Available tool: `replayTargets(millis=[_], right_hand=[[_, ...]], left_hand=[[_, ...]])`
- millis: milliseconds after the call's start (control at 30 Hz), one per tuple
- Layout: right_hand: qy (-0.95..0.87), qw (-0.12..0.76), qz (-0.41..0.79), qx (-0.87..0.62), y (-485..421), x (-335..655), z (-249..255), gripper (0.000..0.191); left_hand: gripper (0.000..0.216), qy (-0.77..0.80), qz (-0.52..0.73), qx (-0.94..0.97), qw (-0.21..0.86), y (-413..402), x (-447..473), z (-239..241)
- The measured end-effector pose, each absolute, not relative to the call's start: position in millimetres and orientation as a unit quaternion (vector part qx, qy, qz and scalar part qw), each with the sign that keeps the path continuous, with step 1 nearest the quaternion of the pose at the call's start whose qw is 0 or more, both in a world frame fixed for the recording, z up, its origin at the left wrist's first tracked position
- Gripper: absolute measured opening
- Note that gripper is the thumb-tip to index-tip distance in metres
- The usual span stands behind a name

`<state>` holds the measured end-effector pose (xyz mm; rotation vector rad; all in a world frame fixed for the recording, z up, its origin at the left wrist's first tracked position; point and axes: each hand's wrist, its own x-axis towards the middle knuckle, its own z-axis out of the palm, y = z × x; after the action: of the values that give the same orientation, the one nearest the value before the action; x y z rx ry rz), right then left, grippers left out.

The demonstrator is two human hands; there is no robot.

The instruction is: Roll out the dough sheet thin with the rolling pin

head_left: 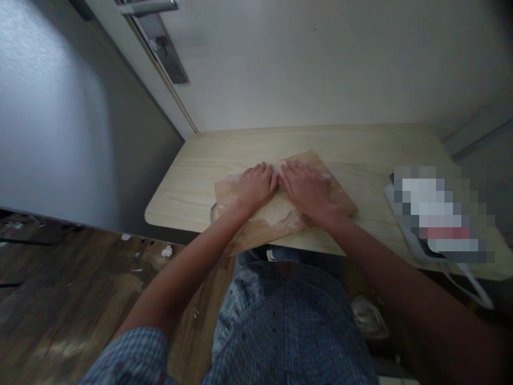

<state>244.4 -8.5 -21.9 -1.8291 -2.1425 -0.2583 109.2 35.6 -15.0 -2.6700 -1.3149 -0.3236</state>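
Observation:
A thin, pale sheet that looks like rolled dough (276, 209) lies on a brown wooden board (256, 236), with white flour-like dust around it. My left hand (257, 186) rests palm down on the sheet's far left part, fingers stretched forward. Beside it my right hand (306, 188) presses down flat on the far right part. The two thumbs almost meet in the middle. Whatever lies directly beneath the palms is hidden. The board sits askew, its near corner jutting past the table's front edge.
The board lies on a light wooden table (192, 166) against a white door or panel (320, 69). At the table's right is a blurred-out device (436, 214) with a white cable (476, 291). A grey panel (60, 117) stands left. Scraps litter the wooden floor (80, 305).

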Motion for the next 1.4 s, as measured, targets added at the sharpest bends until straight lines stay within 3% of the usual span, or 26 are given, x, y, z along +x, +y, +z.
replayTargets(millis=[400, 700, 967, 1400], right_hand=[[-0.801, 0.152, -0.068, -0.574, -44.8, 266.2, -14.6, 0.039], [-0.746, 0.165, -0.04, -0.644, -37.2, 276.1, -19.8, 0.039], [-0.725, 0.159, -0.038, -0.669, -17.9, 270.2, -19.6, 0.043], [-0.69, 0.152, 0.037, -0.706, 43.0, 285.5, -14.5, 0.038]], left_hand=[[0.041, -0.409, -0.085, -0.907, 0.048, 25.2, 73.2, -10.9], [0.046, -0.362, -0.058, -0.93, 0.025, 28.9, 59.0, -4.8], [0.045, -0.453, -0.078, -0.887, 0.029, 38.3, 75.6, -12.6], [0.065, -0.567, -0.039, -0.821, -0.055, 98.7, 95.8, -4.8]])
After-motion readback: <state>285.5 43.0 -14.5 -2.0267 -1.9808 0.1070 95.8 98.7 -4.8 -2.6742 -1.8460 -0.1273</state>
